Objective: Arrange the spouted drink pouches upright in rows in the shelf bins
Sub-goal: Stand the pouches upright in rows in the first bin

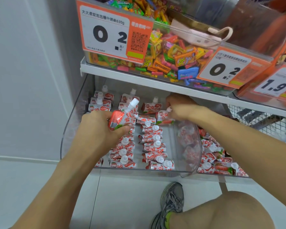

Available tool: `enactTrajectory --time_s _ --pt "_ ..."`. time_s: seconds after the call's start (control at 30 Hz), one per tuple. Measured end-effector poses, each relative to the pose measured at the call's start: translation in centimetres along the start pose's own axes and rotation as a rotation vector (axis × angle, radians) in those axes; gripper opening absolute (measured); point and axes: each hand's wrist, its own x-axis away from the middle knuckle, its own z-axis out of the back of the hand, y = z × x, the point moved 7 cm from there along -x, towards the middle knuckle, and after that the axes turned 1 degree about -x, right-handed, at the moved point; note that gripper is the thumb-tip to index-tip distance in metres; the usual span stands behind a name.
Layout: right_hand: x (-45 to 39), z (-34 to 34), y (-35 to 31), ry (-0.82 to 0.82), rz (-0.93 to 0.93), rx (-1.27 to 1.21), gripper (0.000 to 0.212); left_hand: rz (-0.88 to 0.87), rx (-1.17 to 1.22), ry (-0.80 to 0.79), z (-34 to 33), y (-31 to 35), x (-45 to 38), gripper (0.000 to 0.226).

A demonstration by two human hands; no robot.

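Red-and-white spouted pouch is clamped in the left hand, fingers curled round its lower body, white cap tilted up and to the right, held above the clear shelf bin. Inside that bin, pouches stand upright in rows: a middle row just beside the left hand, a right-hand row running front to back, and a few separate pouches at the back. The right hand reaches under the upper shelf to the far end of the right-hand row, fingers bent onto a capped pouch there; whether it truly grips that pouch cannot be told. A curved transparent divider separates this bin from the adjoining compartment, where loose pouches lie jumbled. Above, a candy bin carries an orange price tag. A grey sneaker rests on the floor below.
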Motion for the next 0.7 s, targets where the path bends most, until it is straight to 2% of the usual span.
enactTrajectory --time_s 0.13,0.23,0.37,0.5,0.57,0.7 --pt "0.7 1.7 -0.9 0.209 0.011 -0.044 0.020 -0.013 -0.019 -0.007 -0.2 0.2 0.1 0.028" --pt "0.5 1.4 -2.6 0.298 0.080 -0.071 0.019 -0.004 -0.020 -0.017 -0.4 0.2 0.1 0.027" --pt "-0.6 0.2 -3.4 0.316 0.045 -0.268 0.017 -0.009 0.005 -0.003 -0.4 0.2 0.2 0.025" --pt "-1.1 -0.1 -3.2 0.203 0.024 -0.403 0.016 -0.007 0.039 0.003 -0.3 0.0 0.3 0.027" --pt "-0.9 0.2 -2.8 0.118 0.012 -0.462 0.027 -0.002 0.052 0.007 -0.2 -0.1 0.2 0.026" --pt "0.2 -0.1 -4.0 0.033 0.090 -0.340 0.074 0.004 0.041 0.010 -0.2 0.0 0.1 0.028"
